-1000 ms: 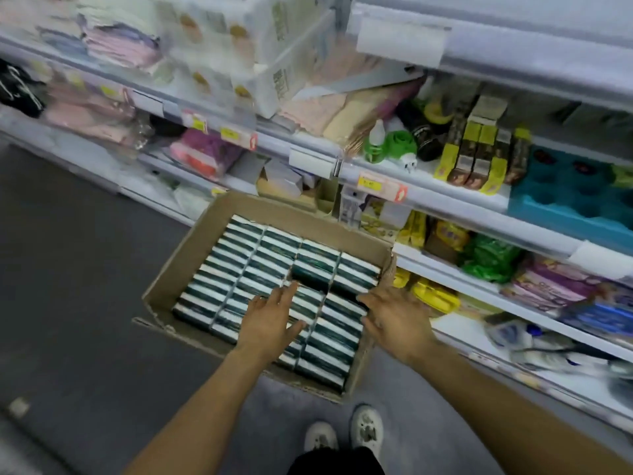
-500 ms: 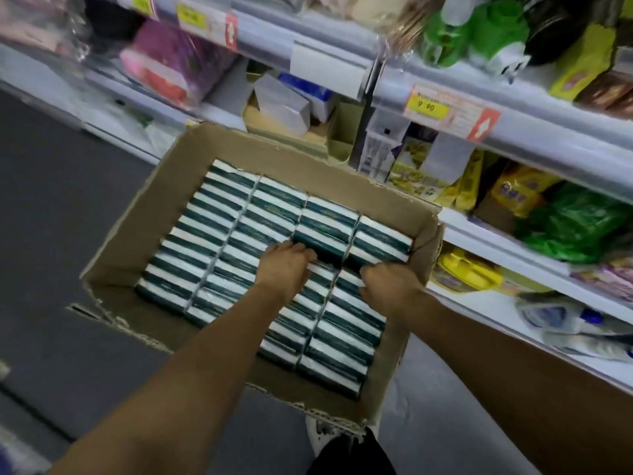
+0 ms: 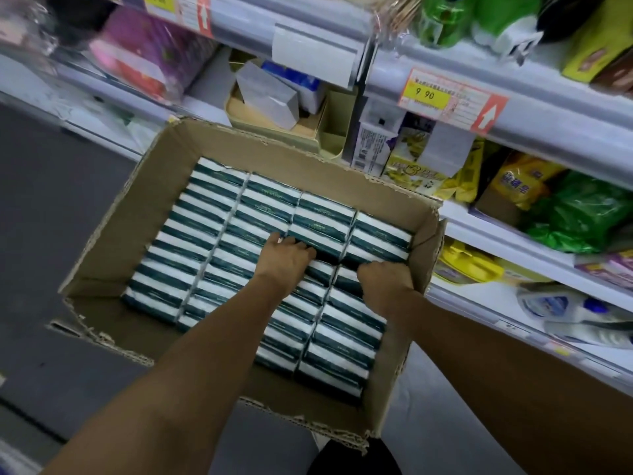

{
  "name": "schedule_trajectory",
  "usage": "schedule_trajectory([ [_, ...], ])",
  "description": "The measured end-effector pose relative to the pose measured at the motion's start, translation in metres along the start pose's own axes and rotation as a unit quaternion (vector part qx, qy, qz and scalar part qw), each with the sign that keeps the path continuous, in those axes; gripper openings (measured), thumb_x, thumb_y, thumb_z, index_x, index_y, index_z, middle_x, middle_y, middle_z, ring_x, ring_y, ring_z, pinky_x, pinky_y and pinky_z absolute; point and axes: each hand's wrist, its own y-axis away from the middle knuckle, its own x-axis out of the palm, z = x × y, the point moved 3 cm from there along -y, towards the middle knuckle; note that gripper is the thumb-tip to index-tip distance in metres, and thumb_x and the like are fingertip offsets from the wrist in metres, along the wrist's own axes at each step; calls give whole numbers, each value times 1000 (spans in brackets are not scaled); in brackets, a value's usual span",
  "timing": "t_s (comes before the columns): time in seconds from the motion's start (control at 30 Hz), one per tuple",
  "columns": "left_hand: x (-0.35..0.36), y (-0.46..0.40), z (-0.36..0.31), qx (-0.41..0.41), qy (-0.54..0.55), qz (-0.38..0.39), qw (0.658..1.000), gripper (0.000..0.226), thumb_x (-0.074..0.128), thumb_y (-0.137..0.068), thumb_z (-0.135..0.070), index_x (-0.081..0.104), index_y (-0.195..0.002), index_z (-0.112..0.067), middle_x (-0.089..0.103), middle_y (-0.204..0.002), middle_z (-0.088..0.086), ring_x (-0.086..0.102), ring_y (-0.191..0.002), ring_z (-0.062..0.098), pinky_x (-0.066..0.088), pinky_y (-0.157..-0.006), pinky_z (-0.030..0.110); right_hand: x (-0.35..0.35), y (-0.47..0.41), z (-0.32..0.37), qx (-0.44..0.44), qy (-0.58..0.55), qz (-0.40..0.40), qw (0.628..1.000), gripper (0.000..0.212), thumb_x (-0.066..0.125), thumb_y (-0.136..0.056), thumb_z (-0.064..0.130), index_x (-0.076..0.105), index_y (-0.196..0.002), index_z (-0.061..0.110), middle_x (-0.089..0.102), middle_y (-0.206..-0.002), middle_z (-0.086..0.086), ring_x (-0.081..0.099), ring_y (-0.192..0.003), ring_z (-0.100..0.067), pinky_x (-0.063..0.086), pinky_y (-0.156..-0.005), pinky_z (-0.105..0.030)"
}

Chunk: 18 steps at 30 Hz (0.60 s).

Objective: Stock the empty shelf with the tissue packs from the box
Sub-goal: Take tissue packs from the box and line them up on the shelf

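1. Shop shelving [image 3: 445, 68] ran across the frame from ten o'clock to three o'clock, with dark grey floor [image 3: 51, 207] filling the nine o'clock side.
2. You had a yellow price tag [image 3: 424, 94] reading 9 90 on the shelf edge at one o'clock, with a red arrow label [image 3: 488, 114] just beside it.
3. Your open cardboard box [image 3: 147, 200] sat at the centre of the view, its torn rim close against the lower shelves.
4. Your tissue packs [image 3: 212, 214], white with dark green bands, filled the box in four tight columns, standing on edge.
5. Your left hand [image 3: 286, 258] was in the middle of the box, thumb out at eleven o'clock and fingers curled down into a gap in the third column, gripping the near edge of a pack.
6. Your right hand [image 3: 385, 277] was at three o'clock of the left, near the box's right wall, fingers curled under into the fourth column on a pack there; the fingertips were hidden, so how deep they reached could not be told.
7. You had a grey carton [image 3: 270, 94] lying tilted in a beige tray [image 3: 239, 113] on the shelf at twelve o'clock of the box.
8. You had green bags [image 3: 579, 214] and yellow packets [image 3: 517, 183] on the shelf at two o'clock, and a white bottle [image 3: 561, 306] lying on the lowest shelf at three o'clock.
9. Your pink packages [image 3: 144, 53] at eleven o'clock were blurred.
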Motion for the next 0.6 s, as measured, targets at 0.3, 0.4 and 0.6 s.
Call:
schedule_trajectory([
  [0.3,-84,73,19,-72,211,-170,960,38,55,-90,-31,48,-126,-22,64,-113,3,57,-106,27,37,-99,39,-68,75,-41,81,-251,-173,949,39,53,-92,39,47,-124,18,66,-101,-6,64,-93,-28,44,-63,-30],
  [0.4,-120,105,18,-91,359,-221,902,39,55,-94,-27,40,-129,-23,62,-98,3,62,-82,28,51,-70,39,-82,107,-61,69,-484,-198,850,44,63,-90,30,46,-130,22,62,-116,-4,62,-102,-25,54,-77,-36],
  [0.6,-181,143,7,-75,583,-221,778,30,65,-91,-34,64,-120,-26,72,-97,-3,69,-93,18,58,-81,43,-117,201,-90,24,-653,-230,722,34,63,-94,17,50,-124,27,68,-101,-11,64,-60,-15,48,-41,-28],
])
